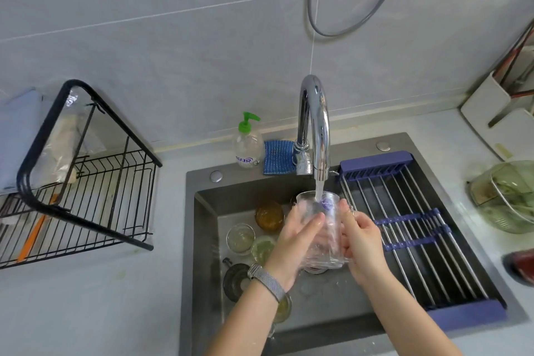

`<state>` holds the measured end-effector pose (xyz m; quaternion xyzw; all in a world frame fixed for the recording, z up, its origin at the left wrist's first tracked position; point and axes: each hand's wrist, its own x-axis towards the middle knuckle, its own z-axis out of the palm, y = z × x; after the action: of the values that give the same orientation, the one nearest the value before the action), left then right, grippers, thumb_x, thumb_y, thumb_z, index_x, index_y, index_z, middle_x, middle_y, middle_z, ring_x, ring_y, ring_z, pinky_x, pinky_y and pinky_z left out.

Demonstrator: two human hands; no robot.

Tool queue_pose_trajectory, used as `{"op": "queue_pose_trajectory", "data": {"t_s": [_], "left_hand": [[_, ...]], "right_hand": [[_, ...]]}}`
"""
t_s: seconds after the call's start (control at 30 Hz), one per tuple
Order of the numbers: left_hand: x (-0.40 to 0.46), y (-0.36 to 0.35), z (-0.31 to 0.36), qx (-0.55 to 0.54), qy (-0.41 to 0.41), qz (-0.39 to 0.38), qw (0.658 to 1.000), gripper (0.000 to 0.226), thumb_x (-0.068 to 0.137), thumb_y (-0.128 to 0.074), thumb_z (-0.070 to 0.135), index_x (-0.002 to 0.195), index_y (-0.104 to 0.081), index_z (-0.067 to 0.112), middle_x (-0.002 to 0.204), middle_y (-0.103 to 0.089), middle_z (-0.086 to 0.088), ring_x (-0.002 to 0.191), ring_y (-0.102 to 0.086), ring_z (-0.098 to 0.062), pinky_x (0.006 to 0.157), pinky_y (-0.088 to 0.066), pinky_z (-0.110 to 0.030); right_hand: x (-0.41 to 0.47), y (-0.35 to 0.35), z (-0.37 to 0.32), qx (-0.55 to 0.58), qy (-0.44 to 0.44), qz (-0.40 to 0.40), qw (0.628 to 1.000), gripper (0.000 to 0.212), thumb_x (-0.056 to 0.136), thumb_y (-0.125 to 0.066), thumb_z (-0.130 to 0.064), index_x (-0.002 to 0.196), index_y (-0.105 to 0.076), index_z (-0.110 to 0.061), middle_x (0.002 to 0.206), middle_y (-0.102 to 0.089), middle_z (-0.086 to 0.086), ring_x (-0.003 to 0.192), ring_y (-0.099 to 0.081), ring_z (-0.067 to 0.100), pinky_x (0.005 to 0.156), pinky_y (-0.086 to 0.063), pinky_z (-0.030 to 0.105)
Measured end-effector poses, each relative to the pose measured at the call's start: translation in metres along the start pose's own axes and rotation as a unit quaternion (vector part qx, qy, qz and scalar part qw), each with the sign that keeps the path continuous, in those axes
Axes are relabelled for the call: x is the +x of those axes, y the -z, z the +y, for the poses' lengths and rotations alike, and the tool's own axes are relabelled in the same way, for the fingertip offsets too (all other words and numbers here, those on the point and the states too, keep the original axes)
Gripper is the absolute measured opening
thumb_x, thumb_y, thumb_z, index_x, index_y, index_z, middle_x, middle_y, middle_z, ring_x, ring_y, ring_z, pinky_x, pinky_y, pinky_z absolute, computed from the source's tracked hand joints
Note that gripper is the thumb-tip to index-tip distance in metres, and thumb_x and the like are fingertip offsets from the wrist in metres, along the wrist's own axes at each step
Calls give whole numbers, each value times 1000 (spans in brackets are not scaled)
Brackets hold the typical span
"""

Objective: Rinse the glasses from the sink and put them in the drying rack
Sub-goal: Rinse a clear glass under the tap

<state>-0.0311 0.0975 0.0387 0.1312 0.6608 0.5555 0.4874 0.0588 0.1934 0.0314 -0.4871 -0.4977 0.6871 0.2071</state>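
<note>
A clear glass mug (pixel 325 228) with a purple sticker stands upright under the running chrome tap (pixel 313 127), over the dark sink (pixel 202 211). Water pours into its mouth. My left hand (pixel 294 240) wraps its left side and my right hand (pixel 359 237) grips its right side by the handle. Several more glasses lie in the sink to the left: an amber one (pixel 268 215), a clear one (pixel 240 237) and a greenish one (pixel 263 248). The black wire drying rack (pixel 86 182) stands on the counter to the left.
A purple roll-up rack (pixel 410 228) covers the sink's right part. A soap bottle (pixel 248 144) and a blue sponge (pixel 277 160) sit behind the sink. A glass lid (pixel 235 280) lies in the basin. A green bowl (pixel 508 196) stands at the right.
</note>
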Motion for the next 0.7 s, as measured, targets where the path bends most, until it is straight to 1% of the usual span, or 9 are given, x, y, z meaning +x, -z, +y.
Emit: {"op": "queue_pose_trajectory", "data": {"t_s": [0.1, 0.17, 0.23, 0.33, 0.47, 0.53, 0.6, 0.63, 0.7], "left_hand": [[2, 1, 0, 5, -14, 14, 1000, 52, 85, -62, 58, 129, -57, 32, 125, -66, 8, 115, -63, -12, 104, -47, -43], [7, 0, 2, 14, -35, 42, 998, 61, 83, -62, 60, 134, -55, 27, 132, -63, 5, 119, -61, -13, 105, -47, -39], [11, -1, 3, 19, -53, 73, 996, 69, 88, -61, 54, 144, -41, 20, 144, -47, 13, 129, -49, -7, 98, -44, -16], [5, -4, 4, 37, -72, 88, 993, 65, 94, -59, 39, 147, -25, 27, 131, -36, 32, 125, -41, 9, 91, -35, -6], [0, -6, 1, 101, -68, 108, 987, 80, 91, -62, 44, 154, -16, 27, 145, -43, 15, 125, -48, 0, 95, -40, -12], [3, -2, 3, 128, -69, 121, 982, 79, 93, -61, 42, 155, -15, 24, 149, -37, 12, 128, -43, -2, 93, -36, -6], [2, 1, 5, 142, -75, 137, 977, 79, 94, -60, 39, 155, -14, 21, 155, -31, 9, 131, -39, -2, 96, -33, -7], [2, 1, 5, 142, -70, 141, 977, 81, 94, -59, 40, 156, -12, 20, 157, -28, 7, 135, -38, -5, 100, -32, -11], [2, 2, 7, 138, -52, 145, 978, 82, 94, -58, 42, 157, -10, 21, 159, -25, 6, 141, -35, -12, 102, -32, -17]], "right_hand": [[-11, -11, 7, -96, 104, 53, 989, 12, 99, -53, -38, 105, -53, -28, 71, -59, 0, 52, -52, 9, 47, -42, 22], [-23, -20, 17, -167, 134, 34, 976, 24, 101, -35, -45, 118, -51, -43, 115, -66, 2, 97, -64, 16, 80, -53, 34], [-33, -28, 25, -238, 125, -25, 963, 59, 93, -19, -59, 146, -34, -41, 154, -29, -13, 147, -22, 12, 118, -19, 35], [-20, -31, 20, -234, 83, -63, 967, 60, 94, -11, -65, 146, -32, -44, 162, -6, -14, 150, 8, 9, 122, 2, 43], [1, -33, 5, -131, -78, -71, 986, 62, 103, -11, -55, 127, -61, -27, 134, -59, 3, 124, -53, 18, 109, -37, 40], [-9, -37, 7, -147, -55, -87, 984, 64, 101, -11, -58, 124, -61, -26, 123, -62, 0, 113, -55, 12, 103, -38, 34], [-19, -37, 15, -234, -5, -88, 968, 66, 98, -15, -64, 131, -57, -25, 150, -43, 4, 141, -32, 18, 117, -23, 43], [-22, -35, 18, -261, 27, -74, 962, 56, 102, -22, -56, 122, -63, -23, 154, -34, 3, 147, -19, 18, 119, -17, 43], [-21, -29, 16, -265, 115, -24, 957, 39, 105, -34, -36, 85, -65, -22, 138, -42, -1, 138, -31, 18, 108, -29, 28]]}}
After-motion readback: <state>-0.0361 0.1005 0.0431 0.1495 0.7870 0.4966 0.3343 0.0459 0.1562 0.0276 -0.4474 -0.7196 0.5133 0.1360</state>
